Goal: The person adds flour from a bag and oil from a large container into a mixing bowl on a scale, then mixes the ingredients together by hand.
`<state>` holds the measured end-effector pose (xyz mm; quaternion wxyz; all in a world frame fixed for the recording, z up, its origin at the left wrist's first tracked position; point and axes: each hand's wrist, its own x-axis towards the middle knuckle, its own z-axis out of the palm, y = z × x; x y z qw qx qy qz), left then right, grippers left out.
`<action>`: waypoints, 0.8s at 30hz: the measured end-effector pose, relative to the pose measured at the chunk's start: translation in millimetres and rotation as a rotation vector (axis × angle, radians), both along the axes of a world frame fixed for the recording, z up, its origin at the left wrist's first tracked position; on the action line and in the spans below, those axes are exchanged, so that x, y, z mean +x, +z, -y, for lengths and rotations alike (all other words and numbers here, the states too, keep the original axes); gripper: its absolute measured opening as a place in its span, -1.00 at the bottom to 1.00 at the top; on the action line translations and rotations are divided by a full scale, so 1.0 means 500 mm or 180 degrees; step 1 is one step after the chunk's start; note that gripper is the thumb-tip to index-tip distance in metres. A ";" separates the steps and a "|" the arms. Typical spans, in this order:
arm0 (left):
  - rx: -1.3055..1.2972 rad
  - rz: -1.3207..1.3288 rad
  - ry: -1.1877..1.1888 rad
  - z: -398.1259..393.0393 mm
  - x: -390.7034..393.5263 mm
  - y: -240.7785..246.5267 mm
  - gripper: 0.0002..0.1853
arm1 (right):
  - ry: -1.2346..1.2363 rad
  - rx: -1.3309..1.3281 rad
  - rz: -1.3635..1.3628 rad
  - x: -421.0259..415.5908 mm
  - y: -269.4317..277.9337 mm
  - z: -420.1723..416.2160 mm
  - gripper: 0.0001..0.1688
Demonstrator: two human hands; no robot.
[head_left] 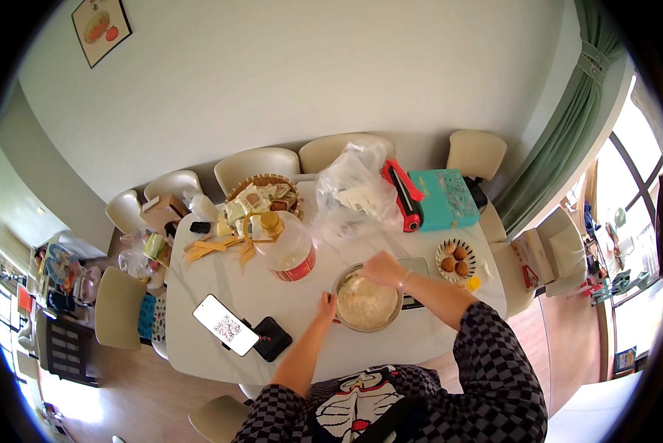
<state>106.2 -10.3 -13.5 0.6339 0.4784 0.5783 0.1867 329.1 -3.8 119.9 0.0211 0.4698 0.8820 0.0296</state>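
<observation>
A round metal bowl (371, 328) with pale flour (365, 303) in it stands on the white table before me. My left hand (327, 308) holds the bowl's left rim. Over the bowl's far right part is my right hand (383, 269), its fingers closed and pointing down; whether it grips a tool is hidden. A kitchen scale (414, 268) lies partly behind the bowl and under my right forearm. To the right, a striped plate (439, 256) bears several round brown items, with a small yellow-capped thing (472, 283) beside it.
Left of the bowl are a large plastic jug (284, 249), a lit phone (226, 325) and a black case (274, 339). Farther back stand a woven basket (262, 178) of packets, a clear plastic bag (353, 188), a red-and-black device (403, 196) and a teal box (445, 199). Chairs surround the table.
</observation>
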 end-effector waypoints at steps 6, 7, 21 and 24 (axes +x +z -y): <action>0.0106 -0.0201 -0.0509 -0.056 -0.007 -0.018 -0.70 | -0.0155 0.0044 0.0158 0.039 -0.063 -0.078 -0.87; -0.0305 0.0013 -0.0281 -0.041 -0.005 0.000 -0.71 | -0.0342 -0.0073 0.0220 0.051 -0.065 -0.066 -0.87; -0.1064 0.1063 0.0304 0.076 0.024 0.029 -0.57 | -0.1326 -0.0826 -0.0475 -0.007 -0.036 0.159 -0.85; -0.0769 0.0590 -0.0097 0.023 0.018 0.018 -0.55 | -0.0565 -0.0559 0.0077 0.001 0.007 0.091 -0.83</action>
